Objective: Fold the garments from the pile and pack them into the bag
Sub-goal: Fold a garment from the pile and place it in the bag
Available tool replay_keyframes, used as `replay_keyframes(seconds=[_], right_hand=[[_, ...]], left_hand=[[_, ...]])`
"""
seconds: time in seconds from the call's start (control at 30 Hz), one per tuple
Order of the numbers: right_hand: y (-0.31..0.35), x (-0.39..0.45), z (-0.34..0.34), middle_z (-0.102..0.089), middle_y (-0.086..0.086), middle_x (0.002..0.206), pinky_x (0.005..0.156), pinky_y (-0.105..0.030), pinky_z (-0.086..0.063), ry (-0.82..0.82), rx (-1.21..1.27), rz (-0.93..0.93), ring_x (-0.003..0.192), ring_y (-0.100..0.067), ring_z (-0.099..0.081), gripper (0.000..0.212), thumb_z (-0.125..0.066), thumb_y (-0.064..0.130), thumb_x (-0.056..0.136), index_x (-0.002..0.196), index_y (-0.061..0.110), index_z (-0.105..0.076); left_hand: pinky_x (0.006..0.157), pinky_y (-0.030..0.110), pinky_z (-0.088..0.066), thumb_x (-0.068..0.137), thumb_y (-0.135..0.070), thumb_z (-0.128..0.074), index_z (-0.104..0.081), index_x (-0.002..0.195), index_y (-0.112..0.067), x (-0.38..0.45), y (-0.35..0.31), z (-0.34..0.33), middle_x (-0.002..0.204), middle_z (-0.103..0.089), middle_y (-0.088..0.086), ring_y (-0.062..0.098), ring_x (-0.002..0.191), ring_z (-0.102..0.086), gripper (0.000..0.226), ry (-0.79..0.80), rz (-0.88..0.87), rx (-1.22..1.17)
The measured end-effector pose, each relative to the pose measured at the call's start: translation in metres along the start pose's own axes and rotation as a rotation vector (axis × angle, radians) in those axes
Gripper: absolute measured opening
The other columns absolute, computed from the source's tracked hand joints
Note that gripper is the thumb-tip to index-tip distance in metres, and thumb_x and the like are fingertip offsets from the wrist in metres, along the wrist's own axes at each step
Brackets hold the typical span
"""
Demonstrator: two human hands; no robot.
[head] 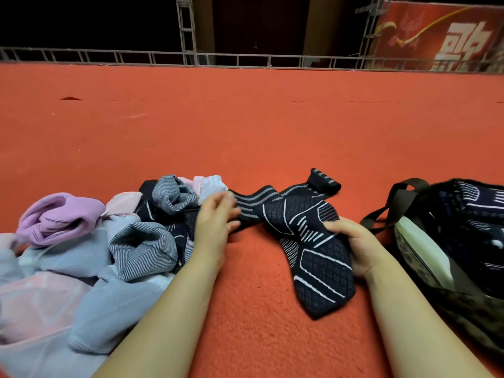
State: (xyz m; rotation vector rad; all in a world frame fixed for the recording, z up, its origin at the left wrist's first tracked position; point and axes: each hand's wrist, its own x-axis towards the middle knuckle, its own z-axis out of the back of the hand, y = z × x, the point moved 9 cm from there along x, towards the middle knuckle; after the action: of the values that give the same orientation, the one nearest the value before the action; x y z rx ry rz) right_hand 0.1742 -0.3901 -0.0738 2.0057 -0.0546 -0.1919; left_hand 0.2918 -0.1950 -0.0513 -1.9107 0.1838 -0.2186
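Dark patterned sock (313, 249) lying between my hands, long axis slanting from beyond my left hand (215, 222), blurred with fingers loosely spread on its striped cuff, to my right hand (351, 246), nearer the bag (447, 241), gripping its midsection.

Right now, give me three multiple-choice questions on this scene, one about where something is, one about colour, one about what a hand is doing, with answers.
1. Where is the bag?
A. right of the dark patterned garment
B. on the pile
C. behind the railing

2. What colour is the carpet?
A. green
B. orange-red
C. grey

3. What is the right hand doing?
A. resting flat on the carpet
B. reaching into the bag
C. gripping the dark patterned garment

Answers: 1 A, the bag sits at the right edge; 2 B, orange-red throughout; 3 C, its fingers curl round the cloth, while the left hand hovers by the pile.
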Motion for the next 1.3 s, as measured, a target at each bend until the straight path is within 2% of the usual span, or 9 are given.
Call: replay_keyframes(seconds=[0.2, 0.33, 0.5, 0.67, 0.87, 1.03, 1.1, 1.23, 1.3], right_hand=[[-0.012, -0.015, -0.027, -0.071, -0.017, 0.081, 0.065, -0.035, -0.058, 0.294, -0.081, -0.133, 0.070, -0.027, -0.070, 0.060, -0.087, 0.019, 0.028, 0.084, 0.002, -0.075], [-0.012, -0.020, -0.038, -0.072, -0.015, 0.102, 0.083, -0.038, -0.056, 0.467, -0.027, -0.149, 0.093, -0.026, -0.069, 0.046, -0.073, 0.015, 0.064, 0.107, 0.000, -0.069], [-0.023, -0.022, -0.015, -0.073, -0.015, 0.097, 0.084, -0.039, -0.056, 0.231, -0.175, -0.318, 0.088, -0.027, -0.071, 0.061, -0.068, 0.061, 0.069, 0.093, 0.006, -0.076], [-0.013, -0.030, -0.011, -0.074, -0.014, 0.090, 0.088, -0.041, -0.054, 0.045, -0.478, -0.362, 0.081, -0.027, -0.071, 0.041, -0.059, 0.046, 0.071, 0.078, 0.011, -0.079], [-0.015, -0.030, -0.015, -0.069, -0.012, 0.065, 0.065, -0.033, -0.053, 0.070, -0.423, -0.356, 0.058, -0.024, -0.066, 0.080, -0.065, 0.084, 0.042, 0.064, 0.008, -0.075], [-0.018, -0.037, -0.042, -0.072, -0.020, 0.093, 0.072, -0.036, -0.058, 0.286, -0.306, -0.350, 0.078, -0.030, -0.070, 0.056, -0.088, 0.039, 0.048, 0.090, 0.003, -0.076], [-0.016, -0.032, -0.047, -0.069, -0.022, 0.102, 0.079, -0.038, -0.057, 0.351, -0.318, -0.270, 0.086, -0.032, -0.069, 0.045, -0.072, 0.013, 0.060, 0.103, -0.001, -0.070], [-0.016, -0.015, -0.023, -0.068, -0.023, 0.106, 0.080, -0.040, -0.056, 0.140, -0.243, -0.215, 0.090, -0.034, -0.068, 0.048, -0.054, 0.003, 0.062, 0.108, 0.003, -0.069], [-0.018, -0.013, -0.012, -0.068, -0.020, 0.108, 0.085, -0.042, -0.054, 0.043, -0.405, -0.242, 0.092, -0.032, -0.067, 0.049, -0.072, 0.021, 0.062, 0.109, 0.008, -0.068]], left_hand=[[0.089, 0.029, -0.044, 0.090, -0.029, -0.061, -0.061, 0.101, -0.027, -0.016, 0.027, -0.035, 0.112, -0.059, -0.018, 0.007, 0.104, -0.055, 0.012, 0.386, 0.074, 0.399], [0.052, 0.024, -0.047, 0.094, -0.024, -0.055, -0.059, 0.087, -0.008, -0.014, 0.015, -0.027, 0.071, -0.065, -0.017, 0.004, 0.062, -0.055, 0.018, 0.269, 0.059, 0.342], [0.070, 0.032, -0.050, 0.091, -0.051, -0.047, -0.054, 0.081, -0.023, -0.007, 0.013, -0.015, 0.083, -0.065, -0.004, 0.013, 0.073, -0.061, 0.030, 0.200, -0.005, 0.700], [0.079, 0.031, -0.042, 0.078, -0.073, -0.040, -0.056, 0.086, -0.031, -0.019, 0.022, -0.026, 0.092, -0.063, -0.013, 0.009, 0.090, -0.058, 0.046, 0.345, -0.029, 1.129], [0.079, 0.030, -0.044, 0.061, -0.058, -0.065, -0.064, 0.068, -0.028, -0.035, 0.041, -0.040, 0.083, -0.065, -0.008, 0.007, 0.078, -0.056, 0.031, 0.767, 0.131, 0.729], [0.077, 0.019, -0.044, 0.087, -0.018, -0.065, -0.062, 0.077, -0.024, -0.015, -0.010, -0.027, 0.083, -0.064, -0.010, -0.002, 0.074, -0.056, 0.012, 0.252, -0.177, 0.476], [0.081, 0.017, -0.043, 0.087, -0.021, -0.065, -0.060, 0.085, -0.027, -0.012, -0.021, -0.017, 0.092, -0.064, -0.008, 0.001, 0.084, -0.058, 0.008, 0.093, -0.249, 0.478], [0.099, 0.023, -0.035, 0.086, -0.034, -0.066, -0.047, 0.128, -0.022, -0.009, 0.009, -0.011, 0.129, -0.050, -0.005, 0.009, 0.120, -0.048, 0.048, 0.145, -0.062, 0.577], [0.107, 0.027, -0.032, 0.080, -0.036, -0.071, -0.042, 0.135, -0.021, -0.009, 0.014, -0.013, 0.136, -0.045, -0.004, 0.011, 0.127, -0.042, 0.064, 0.198, -0.100, 0.727]])
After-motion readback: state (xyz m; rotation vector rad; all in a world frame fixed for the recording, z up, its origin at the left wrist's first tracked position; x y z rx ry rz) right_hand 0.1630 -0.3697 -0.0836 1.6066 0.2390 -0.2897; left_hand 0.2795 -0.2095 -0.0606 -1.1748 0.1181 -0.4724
